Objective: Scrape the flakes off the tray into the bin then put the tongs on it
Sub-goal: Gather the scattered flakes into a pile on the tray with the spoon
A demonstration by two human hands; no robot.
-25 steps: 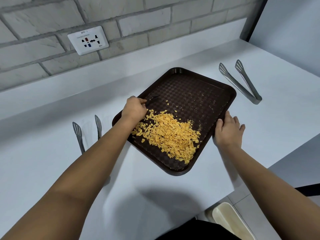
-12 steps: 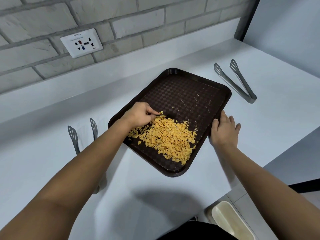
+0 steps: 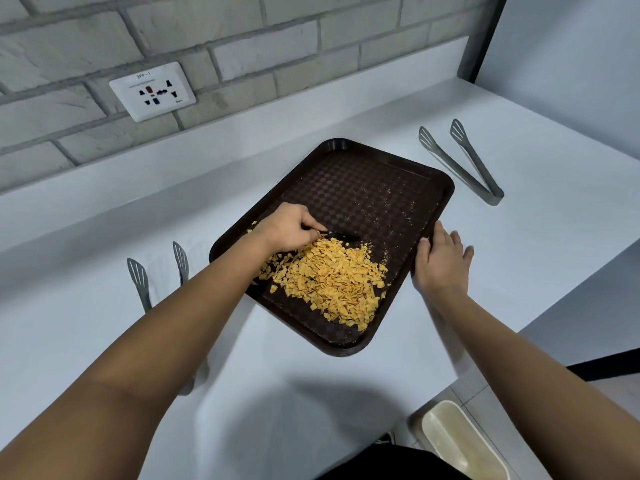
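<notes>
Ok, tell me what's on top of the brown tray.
On the tray lies a heap of orange flakes toward its near end, with crumbs scattered farther back. The left hand holds a dark scraper at the heap; flakes under that hand are hidden.

Both bare forearms reach forward from the lower corners of the view. The left forearm runs diagonally up and to the right, its wrist bent slightly inward. The left hand [image 3: 289, 228] is seen knuckles up, with the fingers curled under and the thumb and forefinger pinched on a thin dark scraper [image 3: 341, 234] that pokes out to the right of the fingertips. The right forearm comes in from the lower right and angles up and to the left. The right hand [image 3: 441, 259] lies back up, fingers straight and slightly spread, the thumb set against the rim of the tray [image 3: 446, 192] and the fingers resting on the counter [image 3: 554, 237] beside it.
</notes>
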